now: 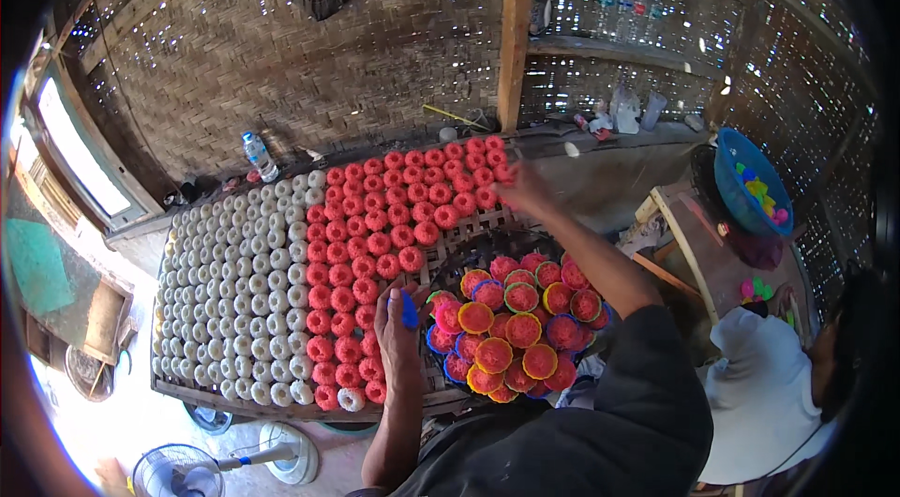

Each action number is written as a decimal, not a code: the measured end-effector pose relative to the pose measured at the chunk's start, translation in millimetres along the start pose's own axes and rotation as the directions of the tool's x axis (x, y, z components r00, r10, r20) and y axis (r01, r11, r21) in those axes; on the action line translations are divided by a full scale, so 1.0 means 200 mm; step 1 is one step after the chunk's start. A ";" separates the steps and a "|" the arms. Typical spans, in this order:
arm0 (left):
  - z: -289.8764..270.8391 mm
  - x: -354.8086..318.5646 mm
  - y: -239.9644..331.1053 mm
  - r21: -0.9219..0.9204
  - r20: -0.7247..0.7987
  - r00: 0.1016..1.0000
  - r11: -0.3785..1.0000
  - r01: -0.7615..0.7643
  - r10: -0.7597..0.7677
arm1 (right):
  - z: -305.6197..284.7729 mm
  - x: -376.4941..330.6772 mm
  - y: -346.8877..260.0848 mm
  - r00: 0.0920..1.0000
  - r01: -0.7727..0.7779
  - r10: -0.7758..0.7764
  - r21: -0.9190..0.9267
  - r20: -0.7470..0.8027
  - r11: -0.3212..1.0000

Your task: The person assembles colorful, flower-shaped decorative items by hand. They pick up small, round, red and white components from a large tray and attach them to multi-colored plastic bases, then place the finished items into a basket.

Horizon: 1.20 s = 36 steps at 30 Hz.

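Note:
My left hand [398,333] is closed around a small blue plastic cup [410,309], beside the right edge of the red rows. My right hand [527,190] reaches to the far right end of the rack, its fingers closed on a red ring-shaped cake [506,173]; the fingertips are partly hidden. Red ring-shaped cakes [397,215] stand in close rows on the woven rack [461,239], with white ones [241,286] to their left. Directly before me is a heap of red-filled cups [522,330] with yellow, blue, green and pink fluted rims.
A water bottle [260,157] stands behind the rack, by the woven wall [375,47]. At right, a blue basin [750,183] holds colourful cups on a wooden table [696,239]. A person in white [761,394] sits close on my right. A fan [178,471] stands at lower left.

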<state>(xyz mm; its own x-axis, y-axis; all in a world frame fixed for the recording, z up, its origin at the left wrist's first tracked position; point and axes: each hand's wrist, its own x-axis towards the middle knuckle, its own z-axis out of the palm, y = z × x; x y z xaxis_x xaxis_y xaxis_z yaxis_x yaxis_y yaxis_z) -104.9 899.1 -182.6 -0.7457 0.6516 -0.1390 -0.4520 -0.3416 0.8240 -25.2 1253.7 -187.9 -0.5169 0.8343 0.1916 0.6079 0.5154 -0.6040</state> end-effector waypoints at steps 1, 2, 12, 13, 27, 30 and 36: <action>0.02 0.02 -0.02 -0.051 0.024 1.000 0.999 0.008 -0.007 | -0.04 -0.13 -0.15 0.998 0.032 -0.042 0.188 0.051 0.982; 0.08 0.03 -0.05 -0.087 0.043 0.998 0.995 0.040 -0.036 | -0.01 -0.24 -0.21 0.988 0.074 -0.118 0.360 0.103 0.930; 0.37 -0.02 -0.14 -0.371 0.463 0.855 0.825 0.426 -0.233 | -0.15 -1.02 -0.50 0.838 0.479 -0.546 0.465 0.011 0.744; 0.42 -0.07 -0.13 -0.368 0.443 0.845 0.798 0.477 -0.301 | -0.16 -1.03 -0.46 0.801 0.546 -0.598 0.451 -0.035 0.706; 0.23 -0.23 0.03 -0.073 0.457 0.888 0.993 0.091 -0.048 | -1.96 -0.19 0.84 0.588 0.426 0.699 0.890 -0.408 0.161; 0.14 -0.28 0.15 0.008 0.392 0.917 0.997 -0.081 0.071 | -2.25 -0.35 1.20 0.447 -0.179 -0.261 -0.372 -0.856 0.911; -0.32 -0.44 0.32 0.227 -0.069 0.953 0.935 -0.274 0.296 | -1.37 -0.80 0.41 0.866 0.255 0.419 0.962 -0.273 0.100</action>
<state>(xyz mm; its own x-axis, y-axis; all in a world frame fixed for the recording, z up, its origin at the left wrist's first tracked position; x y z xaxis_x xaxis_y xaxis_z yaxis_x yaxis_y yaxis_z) -99.5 777.6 -152.2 -0.8777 0.4735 0.0735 -0.1074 -0.3439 0.9328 273.0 1217.4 -55.8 -0.0280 0.9919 0.1240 -0.6510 0.0760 -0.7553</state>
